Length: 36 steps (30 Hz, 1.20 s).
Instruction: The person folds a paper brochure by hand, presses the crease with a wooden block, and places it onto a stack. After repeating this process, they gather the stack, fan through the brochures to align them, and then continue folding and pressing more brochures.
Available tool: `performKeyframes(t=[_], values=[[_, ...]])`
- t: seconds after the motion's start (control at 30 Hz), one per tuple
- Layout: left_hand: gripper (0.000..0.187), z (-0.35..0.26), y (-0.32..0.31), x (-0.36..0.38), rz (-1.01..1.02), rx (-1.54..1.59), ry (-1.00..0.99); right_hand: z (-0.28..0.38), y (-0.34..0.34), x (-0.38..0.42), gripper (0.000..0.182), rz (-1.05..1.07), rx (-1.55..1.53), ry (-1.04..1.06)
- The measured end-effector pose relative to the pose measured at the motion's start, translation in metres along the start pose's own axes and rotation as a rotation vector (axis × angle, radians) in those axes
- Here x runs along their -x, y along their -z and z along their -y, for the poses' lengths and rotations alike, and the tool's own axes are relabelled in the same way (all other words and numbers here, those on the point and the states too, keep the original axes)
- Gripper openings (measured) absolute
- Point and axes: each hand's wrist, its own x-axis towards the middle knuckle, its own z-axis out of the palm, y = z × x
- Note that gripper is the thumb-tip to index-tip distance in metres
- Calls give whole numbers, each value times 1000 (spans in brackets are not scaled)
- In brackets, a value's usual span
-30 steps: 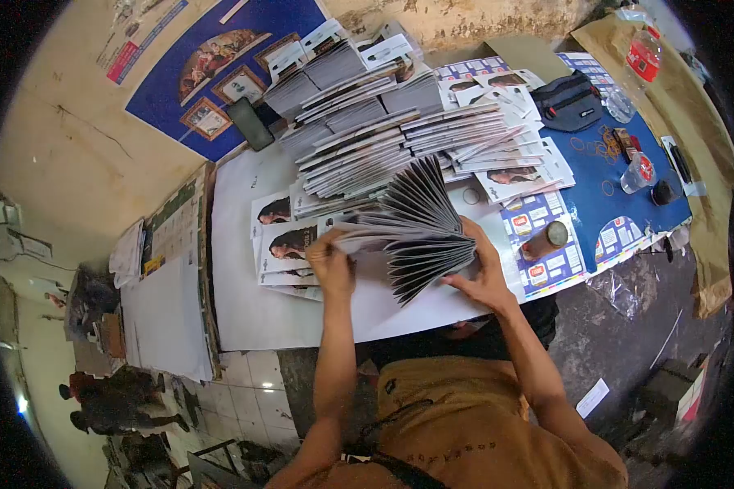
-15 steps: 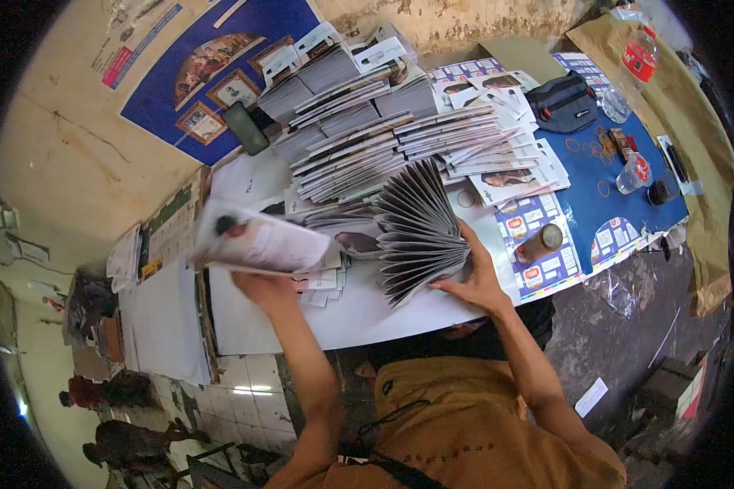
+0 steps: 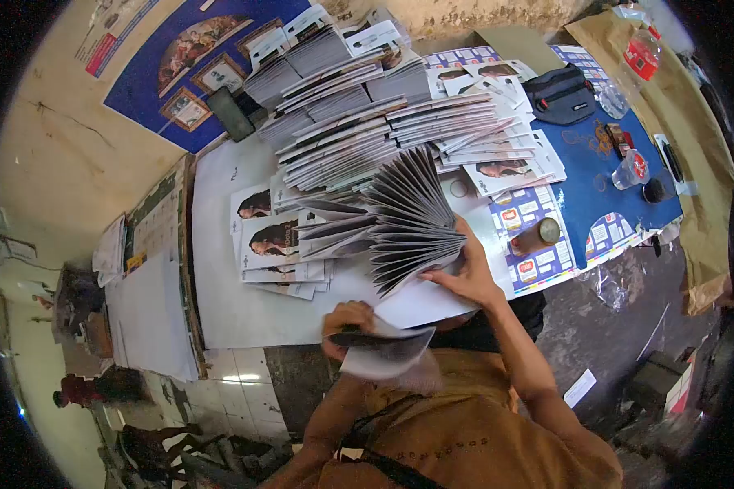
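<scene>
My left hand (image 3: 349, 328) is closed on a booklet (image 3: 390, 352), blurred by motion, just off the table's front edge and close to the shirt. Around the right edge of a fanned bundle of booklets (image 3: 412, 224), my right hand (image 3: 469, 273) keeps its grip, thumb at the near side. The bundle rests on the white table with its leaves spread leftward. Left of it lies a loose pile of booklets (image 3: 273, 240) with a long-haired figure on the covers. Some folded booklets bridge the pile and the bundle.
Tall stacks of booklets (image 3: 338, 147) fill the back of the table. A phone (image 3: 231, 112) leans near the wall. To the right are a small jar (image 3: 549, 231), a black pouch (image 3: 559, 96), rubber bands (image 3: 602, 138), a plastic cup (image 3: 628, 171) and a bottle (image 3: 643, 55).
My left hand has swung right and toward my body with a booklet, away from the left pile, whose covers now show. My right hand still holds the fanned bundle in nearly the same spot.
</scene>
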Motion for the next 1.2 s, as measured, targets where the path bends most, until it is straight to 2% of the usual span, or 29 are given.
performKeyframes(t=[0.07, 0.13, 0.23, 0.27, 0.37, 0.43, 0.5, 0.53, 0.6, 0.7, 0.8, 0.87, 0.93, 1.03, 1.07, 1.1, 1.13, 1.17, 1.2], values=[[58, 14, 12, -2, 307, -379, -117, 6, 3, -1, 100, 8, 37, 47], [57, 30, 7, 8, 227, -441, -97, 10, 5, 0, 97, 15, 37, 32], [57, 51, -4, 14, 49, -516, -68, -3, 6, 3, 98, 51, -217, -7], [57, 56, -13, 9, 29, -458, -135, -1, 5, 1, 106, 59, -288, 24], [59, 70, -24, 9, 11, -544, -120, 2, 1, 3, 104, 68, -324, 198], [74, 74, -13, 18, 77, -654, -52, 11, 0, 4, 102, 53, -115, 42], [84, 49, -19, -3, 53, -666, -129, 13, 0, 1, 101, 46, -19, -28], [95, 48, -19, -18, -78, -643, -136, 11, 0, 1, 101, 46, -32, -29], [89, 49, -3, -61, -163, -487, -160, 7, -1, 3, 101, 47, -61, -57], [84, 52, 24, -107, 84, -473, -67, 5, -3, 3, 100, 61, -66, -98], [66, 67, 33, -117, 146, -271, 179, 7, -2, 2, 98, 58, -51, -69], [54, 68, 49, -115, 92, -585, 311, 11, -1, 0, 91, 28, -20, -4], [42, 65, 51, -115, -162, -794, 416, 11, 0, 1, 88, 8, 7, 31], [49, 38, 97, -114, -152, -1524, 181, 14, 1, -1, 91, -4, 12, 65], [30, 9, 85, -120, -186, -1093, 145, 13, 0, -1, 91, 10, 5, 36], [13, -19, 74, -126, -220, -532, 89, 11, 1, 0, 92, 19, 15, 45], [15, -48, 62, -132, -242, -100, 42, 10, 2, -1, 93, 30, 23, 56], [20, -71, 48, -131, 81, 323, 116, 10, 2, -2, 94, 44, 31, 72], [20, -84, 16, -113, 113, 194, 98, 12, 0, -2, 92, 35, 18, 55]])
